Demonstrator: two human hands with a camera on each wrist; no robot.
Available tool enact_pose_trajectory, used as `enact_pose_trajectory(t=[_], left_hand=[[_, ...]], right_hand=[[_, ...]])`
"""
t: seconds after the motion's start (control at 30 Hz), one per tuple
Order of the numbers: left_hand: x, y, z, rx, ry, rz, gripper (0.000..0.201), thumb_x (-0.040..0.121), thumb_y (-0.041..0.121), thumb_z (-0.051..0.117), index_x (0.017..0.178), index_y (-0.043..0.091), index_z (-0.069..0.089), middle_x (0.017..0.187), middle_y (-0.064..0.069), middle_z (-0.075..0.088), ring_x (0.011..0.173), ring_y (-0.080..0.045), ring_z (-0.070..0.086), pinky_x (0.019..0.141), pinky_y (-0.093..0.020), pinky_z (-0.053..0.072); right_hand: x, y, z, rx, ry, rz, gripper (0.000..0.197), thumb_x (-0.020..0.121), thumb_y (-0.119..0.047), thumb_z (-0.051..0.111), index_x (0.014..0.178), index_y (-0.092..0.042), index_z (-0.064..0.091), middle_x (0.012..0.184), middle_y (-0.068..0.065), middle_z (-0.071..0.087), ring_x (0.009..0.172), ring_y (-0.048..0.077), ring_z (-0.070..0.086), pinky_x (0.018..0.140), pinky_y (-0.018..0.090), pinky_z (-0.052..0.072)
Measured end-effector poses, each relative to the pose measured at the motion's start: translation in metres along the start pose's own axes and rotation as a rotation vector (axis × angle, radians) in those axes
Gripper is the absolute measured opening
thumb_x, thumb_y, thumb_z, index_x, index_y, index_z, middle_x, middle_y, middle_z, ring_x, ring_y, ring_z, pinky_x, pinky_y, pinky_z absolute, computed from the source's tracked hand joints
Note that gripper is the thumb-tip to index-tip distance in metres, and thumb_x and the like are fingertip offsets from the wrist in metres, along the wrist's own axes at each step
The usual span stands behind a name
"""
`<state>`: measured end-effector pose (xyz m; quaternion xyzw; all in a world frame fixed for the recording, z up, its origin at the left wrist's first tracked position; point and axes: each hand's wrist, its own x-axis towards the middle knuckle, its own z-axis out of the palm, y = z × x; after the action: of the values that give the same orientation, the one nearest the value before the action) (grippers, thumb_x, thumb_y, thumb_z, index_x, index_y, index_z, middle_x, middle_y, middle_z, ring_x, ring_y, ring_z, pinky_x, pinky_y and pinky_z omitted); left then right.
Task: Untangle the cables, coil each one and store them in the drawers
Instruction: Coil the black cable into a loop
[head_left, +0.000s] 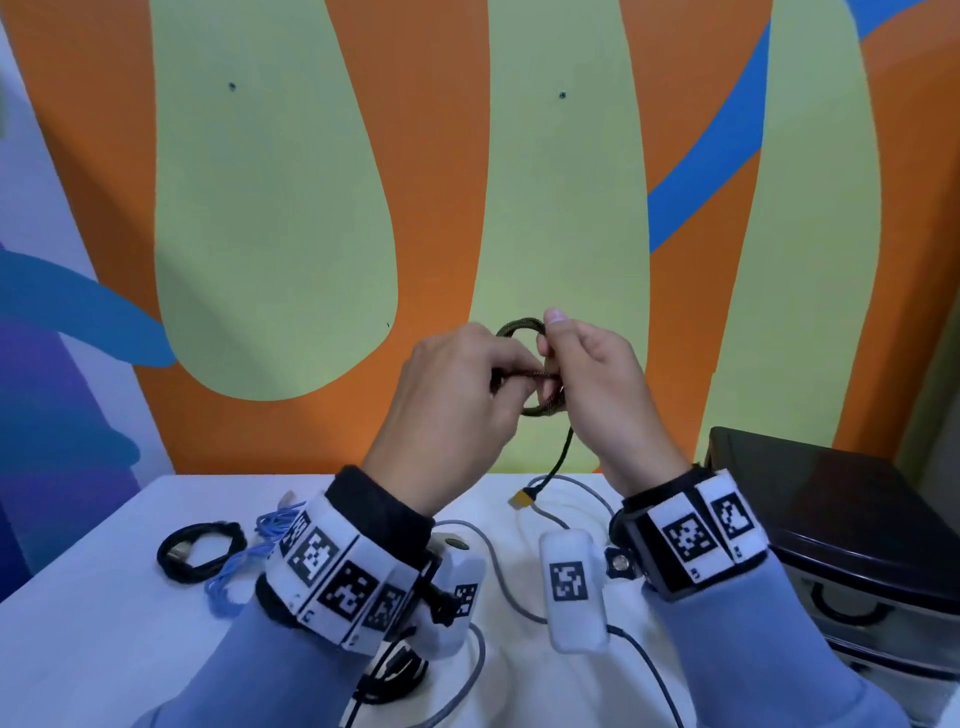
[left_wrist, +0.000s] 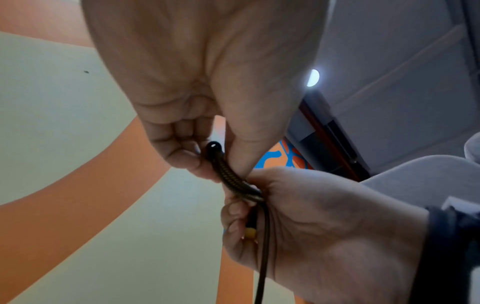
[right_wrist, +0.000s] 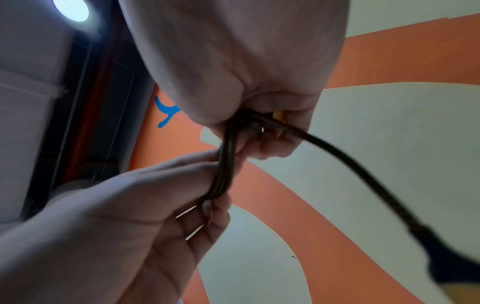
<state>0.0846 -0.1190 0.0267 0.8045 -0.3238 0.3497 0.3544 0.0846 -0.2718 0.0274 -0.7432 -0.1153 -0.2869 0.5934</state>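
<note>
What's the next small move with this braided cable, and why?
Probably wind the hanging tail into the coil: both the left hand and right hand pinch the braided cable loops, but its yellow-tipped plug dangles loose.

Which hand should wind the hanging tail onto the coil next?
Probably left. The right hand pinches the coil where the tail drops, anchoring it; the left hand grips only the loops' near side.

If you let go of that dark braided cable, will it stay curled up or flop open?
It would probably spring partly open: the braided cable keeps its loops only because the left hand and right hand pinch them. Its free tail hangs in a soft curve, so it seems bendy, not stiff. The woven skin likely grips fingers well.
</note>
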Motion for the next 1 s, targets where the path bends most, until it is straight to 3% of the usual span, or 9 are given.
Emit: enact_pose_trajectory(t=[0.07, 0.13, 0.27, 0.43, 0.53, 0.67, 0.73, 0.87, 1.0], left_hand=[[0.003, -0.006, -0.002, -0.194, 0.133, -0.033, 0.019, 0.091, 0.02, 0.081, 0.093, 0.039, 0.083, 0.104, 0.002, 0.057, 0.091, -0.013, 0.06, 0.081, -0.032, 0.053], [0.005, -0.011, -0.006, -0.423, 0.179, -0.11, 0.016, 0.09, 0.017, 0.083, 0.096, 0.033, 0.085, 0.106, 0.0, 0.06, 0.091, -0.015, 0.061, 0.077, -0.031, 0.053], [0.002, -0.018, -0.006, -0.741, 0.022, -0.247, 0.012, 0.093, 0.0, 0.074, 0.1, 0.006, 0.082, 0.08, 0.002, 0.073, 0.069, -0.018, 0.062, 0.072, -0.026, 0.053], [0.003, -0.02, -0.013, -1.217, 0.074, -0.526, 0.026, 0.1, 0.002, 0.05, 0.085, 0.005, 0.072, 0.093, -0.022, 0.075, 0.076, -0.027, 0.072, 0.08, -0.031, 0.058], [0.0, -0.021, -0.016, -1.132, -0.016, -0.453, 0.036, 0.102, 0.009, 0.043, 0.093, -0.005, 0.074, 0.104, -0.028, 0.076, 0.088, -0.03, 0.073, 0.088, -0.034, 0.059], [0.001, -0.019, -0.013, -0.776, -0.056, -0.321, 0.012, 0.101, 0.002, 0.064, 0.111, 0.001, 0.071, 0.098, -0.015, 0.081, 0.089, -0.024, 0.077, 0.091, -0.036, 0.06], [0.002, -0.02, -0.009, -0.571, 0.008, -0.287, 0.018, 0.098, 0.008, 0.072, 0.115, 0.014, 0.067, 0.092, -0.002, 0.082, 0.091, -0.02, 0.078, 0.091, -0.039, 0.06], [0.0, -0.02, -0.004, -0.024, 0.289, -0.219, 0.006, 0.092, 0.026, 0.08, 0.093, 0.032, 0.081, 0.087, 0.014, 0.072, 0.085, -0.012, 0.067, 0.077, -0.035, 0.053], [0.002, -0.024, -0.006, -0.283, 0.314, -0.338, 0.012, 0.094, 0.019, 0.076, 0.096, 0.027, 0.084, 0.082, 0.01, 0.079, 0.083, -0.012, 0.074, 0.085, -0.034, 0.06]], right_hand=[[0.001, 0.0, -0.003, 0.1, 0.018, 0.077, 0.041, 0.112, -0.037, 0.043, 0.079, -0.017, 0.058, 0.067, 0.001, 0.059, 0.063, 0.014, 0.058, 0.053, 0.026, 0.049], [0.002, 0.001, -0.004, 0.158, 0.051, 0.141, 0.041, 0.112, -0.036, 0.043, 0.078, -0.018, 0.057, 0.074, 0.0, 0.065, 0.072, 0.014, 0.063, 0.053, 0.029, 0.054], [0.001, 0.002, -0.001, 0.18, 0.086, 0.132, 0.041, 0.114, -0.035, 0.04, 0.082, -0.013, 0.053, 0.065, 0.003, 0.056, 0.048, 0.02, 0.06, 0.045, 0.031, 0.05], [0.004, 0.004, -0.005, 0.092, 0.179, 0.014, 0.041, 0.114, -0.037, 0.039, 0.086, -0.011, 0.054, 0.062, 0.003, 0.064, 0.045, 0.022, 0.061, 0.048, 0.035, 0.048], [0.005, 0.001, -0.01, 0.155, 0.206, -0.026, 0.04, 0.114, -0.037, 0.038, 0.088, -0.011, 0.053, 0.062, 0.002, 0.065, 0.046, 0.023, 0.061, 0.048, 0.033, 0.048], [0.003, -0.002, -0.008, 0.261, 0.232, -0.033, 0.039, 0.114, -0.036, 0.038, 0.09, -0.01, 0.053, 0.063, 0.004, 0.063, 0.048, 0.023, 0.061, 0.049, 0.032, 0.048], [0.001, -0.004, -0.002, 0.322, 0.229, -0.02, 0.037, 0.114, -0.035, 0.038, 0.091, -0.01, 0.052, 0.063, 0.004, 0.062, 0.048, 0.023, 0.062, 0.049, 0.031, 0.049], [-0.006, -0.009, 0.013, 0.382, 0.181, -0.034, 0.037, 0.114, -0.037, 0.038, 0.092, -0.01, 0.052, 0.068, 0.006, 0.065, 0.055, 0.029, 0.069, 0.057, 0.038, 0.057], [-0.014, -0.012, 0.026, 0.374, 0.117, -0.09, 0.037, 0.114, -0.033, 0.036, 0.092, -0.008, 0.051, 0.073, 0.006, 0.068, 0.063, 0.034, 0.073, 0.066, 0.044, 0.063]])
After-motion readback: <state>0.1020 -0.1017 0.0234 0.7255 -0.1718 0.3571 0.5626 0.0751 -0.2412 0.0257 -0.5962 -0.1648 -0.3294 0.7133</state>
